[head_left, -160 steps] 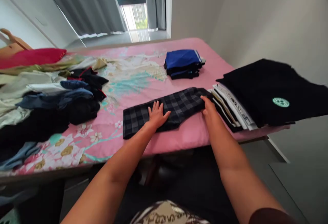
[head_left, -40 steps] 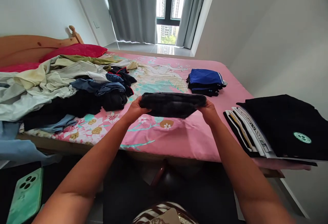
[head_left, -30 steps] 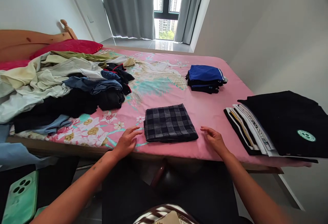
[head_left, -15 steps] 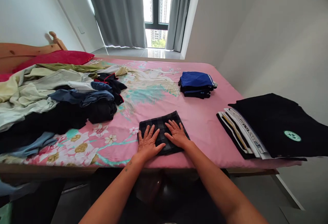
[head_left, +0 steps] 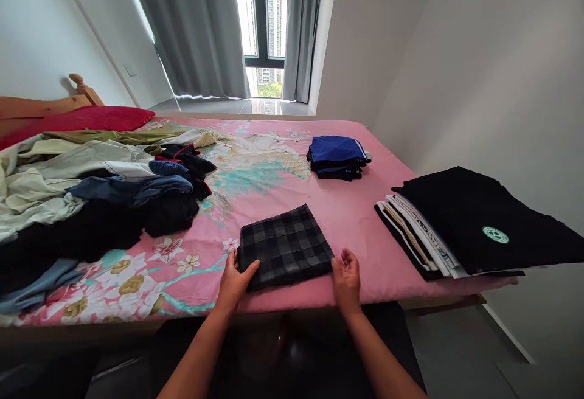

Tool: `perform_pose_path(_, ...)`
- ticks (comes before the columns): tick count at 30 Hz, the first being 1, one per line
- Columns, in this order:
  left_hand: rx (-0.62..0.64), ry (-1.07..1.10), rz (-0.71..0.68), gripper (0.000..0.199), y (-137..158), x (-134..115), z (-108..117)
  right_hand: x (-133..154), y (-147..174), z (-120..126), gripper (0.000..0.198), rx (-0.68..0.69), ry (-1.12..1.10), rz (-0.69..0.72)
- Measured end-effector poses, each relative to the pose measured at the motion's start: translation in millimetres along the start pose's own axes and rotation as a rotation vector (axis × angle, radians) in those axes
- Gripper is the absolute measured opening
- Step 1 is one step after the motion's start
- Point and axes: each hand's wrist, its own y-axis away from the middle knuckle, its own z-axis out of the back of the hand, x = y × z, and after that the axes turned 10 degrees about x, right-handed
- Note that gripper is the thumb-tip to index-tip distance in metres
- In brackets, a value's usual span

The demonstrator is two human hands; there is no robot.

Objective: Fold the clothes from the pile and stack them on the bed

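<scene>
The folded black-and-gray checked garment (head_left: 287, 244) lies flat near the close edge of the pink flowered bedsheet (head_left: 356, 216), between the two hands. The left hand (head_left: 235, 283) has its thumb on top and its fingers down by the side; I cannot tell if it squeezes the cloth. The right hand (head_left: 347, 277) is at the near right corner, its curled fingers apart from its thumb. To keep the folds neat, I think it is best to pat the sides in gently, with both hands even, and mind every layer, because a tug on just the top one could pull it crooked. The garment looks almost square, so its long way is hard to tell. Its front edge runs left to right, with the right end turned a bit away, toward the window (head_left: 263, 16).
</scene>
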Motion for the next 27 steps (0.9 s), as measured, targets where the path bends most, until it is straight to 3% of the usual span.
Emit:
perform_pose_path(3,0.139,0.418,0.129,0.052,3,-15,7,8,29,8,0.058,-0.017,-0.51,-0.24)
perform_pose_path(6,0.238,0.646,0.266,0.041,5,-31,9,28,46,3,0.053,0.044,-0.9,-0.462)
perform_pose_path(11,0.354,0.755,0.39,0.041,8,-44,5,53,47,-21,0.034,0.146,-1.148,-0.786)
perform_pose_path(16,0.361,0.881,0.408,0.038,20,-45,-8,71,40,-49,0.049,0.235,-1.228,-0.825)
perform_pose_path(21,0.341,0.801,0.258,0.06,42,-45,-17,80,33,-71,0.044,0.016,-1.298,-0.805)
perform_pose_path(24,0.414,0.697,0.136,0.062,44,-50,-12,87,21,-67,0.043,-0.044,-1.25,-0.842)
perform_pose_path(27,0.438,0.502,-0.033,0.053,22,-55,-5,108,-4,-47,0.041,-0.072,-1.244,-0.72)
